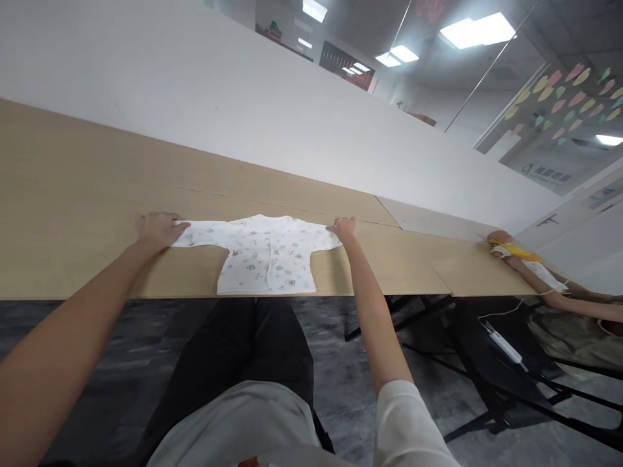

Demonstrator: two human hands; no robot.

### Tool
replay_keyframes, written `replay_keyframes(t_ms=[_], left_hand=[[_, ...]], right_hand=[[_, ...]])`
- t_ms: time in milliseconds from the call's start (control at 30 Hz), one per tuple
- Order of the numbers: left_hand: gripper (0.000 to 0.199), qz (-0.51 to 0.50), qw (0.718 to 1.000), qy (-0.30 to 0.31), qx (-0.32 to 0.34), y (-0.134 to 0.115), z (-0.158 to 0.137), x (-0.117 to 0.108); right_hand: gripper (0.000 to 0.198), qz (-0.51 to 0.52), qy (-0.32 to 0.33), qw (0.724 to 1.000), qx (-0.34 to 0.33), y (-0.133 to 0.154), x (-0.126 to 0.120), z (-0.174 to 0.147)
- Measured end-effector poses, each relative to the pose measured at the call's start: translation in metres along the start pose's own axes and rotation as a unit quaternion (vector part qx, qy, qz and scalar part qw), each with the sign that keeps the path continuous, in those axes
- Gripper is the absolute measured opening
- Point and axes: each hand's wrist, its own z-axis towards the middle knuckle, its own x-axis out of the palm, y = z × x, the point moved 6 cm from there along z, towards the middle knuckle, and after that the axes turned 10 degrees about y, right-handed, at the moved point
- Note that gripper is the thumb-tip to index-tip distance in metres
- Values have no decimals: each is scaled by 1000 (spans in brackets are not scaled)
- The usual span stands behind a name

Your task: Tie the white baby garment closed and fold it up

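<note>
In the head view, left hand (159,228) and right hand (345,229) each pinch a sleeve (207,233) of the printed white shirt (253,253), flat by the table (87,201)'s near edge — apparently being straightened, the next move likely needing an even outward pull

The printed shirt (253,250) is matt cloth. The desk (73,194) has a smooth, wood-look top, dull in finish. The wall (195,97) looks smooth and matt, the window (413,78) glossy glass, the power strip (506,345) smooth plastic.
</note>
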Motion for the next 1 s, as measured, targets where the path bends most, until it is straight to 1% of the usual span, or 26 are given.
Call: replay_keyframes(t_ms=[67,100,133,200,233,300,367,433,467,500,533,600,667,800,933,1000], left_hand=[[42,53,998,-22,-20,-3,-4,-2],[42,73,996,-35,-26,-7,-6,-3],[43,76,996,-53,-12,-17,-7,-5],[44,54,995,-76,40,-47,-9,-6],[44,36,994,-75,73,-68,-10,-4],[42,-8,991,-45,129,-117,-11,7],[40,-72,985,-5,155,-165,-14,23],[38,-147,980,24,133,-198,-18,42],[38,-171,978,32,111,-207,-20,52],[39,-189,977,21,92,-212,-22,59],[40,-200,976,8,89,-215,-24,65],[40,-203,975,-10,93,-214,-26,73],[40,-189,976,-14,107,-210,-25,78],[40,-161,979,-20,123,-209,-22,79],[42,-173,974,-12,147,-213,-23,80],[43,-186,971,-5,152,-213,-24,81]], right_hand=[[28,-30,-25,999,12,2,-2,0],[31,-36,-32,999,16,5,-3,-1],[37,-39,-37,998,17,10,-3,-2],[46,-30,-42,999,2,33,-4,-6],[47,-18,-45,999,-15,50,-5,-8],[44,22,-45,997,-65,95,-6,-11],[38,91,-19,990,-109,144,-1,-14],[35,159,9,978,-132,184,9,-16],[34,178,20,976,-126,197,16,-17],[35,194,21,974,-115,206,22,-17],[35,207,15,972,-109,210,28,-18],[36,228,-6,968,-106,210,36,-19],[36,248,-27,961,-117,206,41,-18],[34,277,-47,952,-121,199,44,-15],[33,299,-52,945,-125,201,45,-14],[34,330,-54,934,-130,200,46,-14]])
